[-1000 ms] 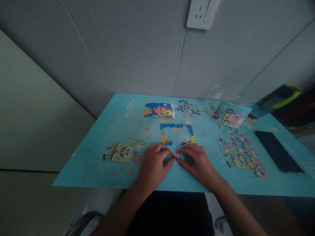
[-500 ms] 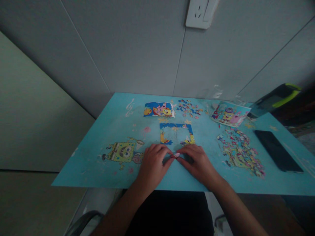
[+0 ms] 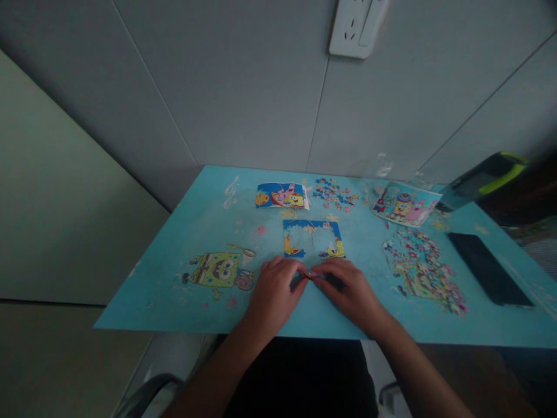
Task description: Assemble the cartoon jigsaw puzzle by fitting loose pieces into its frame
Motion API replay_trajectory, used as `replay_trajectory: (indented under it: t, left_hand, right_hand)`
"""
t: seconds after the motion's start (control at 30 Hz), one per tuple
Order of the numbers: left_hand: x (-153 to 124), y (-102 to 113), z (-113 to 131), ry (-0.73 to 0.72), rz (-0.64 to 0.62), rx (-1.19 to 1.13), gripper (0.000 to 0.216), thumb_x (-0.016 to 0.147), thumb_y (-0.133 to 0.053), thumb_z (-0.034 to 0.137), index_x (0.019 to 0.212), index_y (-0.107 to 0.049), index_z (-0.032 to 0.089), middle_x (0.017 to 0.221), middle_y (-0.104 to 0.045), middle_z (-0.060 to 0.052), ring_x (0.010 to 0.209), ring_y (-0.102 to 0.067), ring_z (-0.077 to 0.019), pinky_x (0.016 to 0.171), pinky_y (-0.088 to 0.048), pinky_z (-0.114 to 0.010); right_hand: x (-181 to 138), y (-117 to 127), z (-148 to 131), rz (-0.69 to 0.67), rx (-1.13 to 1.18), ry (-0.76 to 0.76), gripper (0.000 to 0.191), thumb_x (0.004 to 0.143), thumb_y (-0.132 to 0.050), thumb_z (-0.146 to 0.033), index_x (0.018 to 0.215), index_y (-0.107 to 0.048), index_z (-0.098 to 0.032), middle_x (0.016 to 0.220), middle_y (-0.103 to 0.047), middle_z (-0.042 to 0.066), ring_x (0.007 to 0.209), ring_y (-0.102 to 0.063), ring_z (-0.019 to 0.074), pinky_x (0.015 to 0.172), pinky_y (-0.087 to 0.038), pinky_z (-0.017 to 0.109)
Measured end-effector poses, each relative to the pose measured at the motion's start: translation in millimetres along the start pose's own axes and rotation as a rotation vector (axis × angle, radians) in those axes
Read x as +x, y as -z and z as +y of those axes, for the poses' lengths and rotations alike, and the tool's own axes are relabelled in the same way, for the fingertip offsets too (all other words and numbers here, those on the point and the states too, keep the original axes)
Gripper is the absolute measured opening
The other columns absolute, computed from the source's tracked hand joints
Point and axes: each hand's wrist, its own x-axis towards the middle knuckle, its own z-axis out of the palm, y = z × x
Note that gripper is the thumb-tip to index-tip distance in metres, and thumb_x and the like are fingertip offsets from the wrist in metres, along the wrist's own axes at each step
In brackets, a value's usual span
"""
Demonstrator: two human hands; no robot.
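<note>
My left hand [image 3: 275, 289] and my right hand [image 3: 348, 287] rest on the blue cartoon-printed table [image 3: 174, 273] with their fingertips meeting. Between the fingertips sits a small pink and red puzzle piece [image 3: 310, 275], pinched from both sides. Just beyond the hands lies a partly built puzzle frame [image 3: 313, 239], a square border with a hollow middle. Behind it lies a small reference picture [image 3: 282, 195].
A heap of loose puzzle pieces [image 3: 424, 269] lies to the right, a smaller scatter [image 3: 335, 193] at the back, beside a second picture card [image 3: 404, 204]. A black phone [image 3: 487, 268] lies at the right edge. A wall socket [image 3: 357, 26] hangs above.
The hands have stayed together on the small piece, shifting very slightly. The view has tipped a little.
</note>
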Motion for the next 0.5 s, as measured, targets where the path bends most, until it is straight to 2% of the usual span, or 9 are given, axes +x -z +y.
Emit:
replay_trajectory:
  t: [0.33, 0.5]
  left_hand:
    - [1.1, -2.4, -0.8, -0.026, -0.018, -0.026, 0.017, 0.091, -0.071, 0.015, 0.104, -0.065, 0.024, 0.101, -0.072, -0.001, 0.099, -0.064, -0.0247, 0.089, -0.048, -0.044]
    - [0.7, -2.2, -1.4, -0.028, -0.024, -0.055, 0.014, 0.092, -0.07, 0.014, 0.1, -0.067, 0.024, 0.1, -0.072, 0.0, 0.099, -0.065, -0.0249, 0.089, -0.046, -0.044]
  right_hand:
    - [0.6, -3.2, -2.5, 0.0, 0.112, -0.021, 0.016, 0.099, -0.062, -0.024, 0.11, -0.072, -0.028, 0.102, -0.074, 0.003, 0.098, -0.068, 0.0214, 0.09, -0.054, 0.04]
    - [-0.4, -2.6, -4.2, -0.01, 0.16, -0.012, 0.017, 0.1, -0.059, -0.023, 0.11, -0.071, -0.028, 0.102, -0.072, 0.004, 0.097, -0.067, 0.0209, 0.086, -0.055, 0.038]
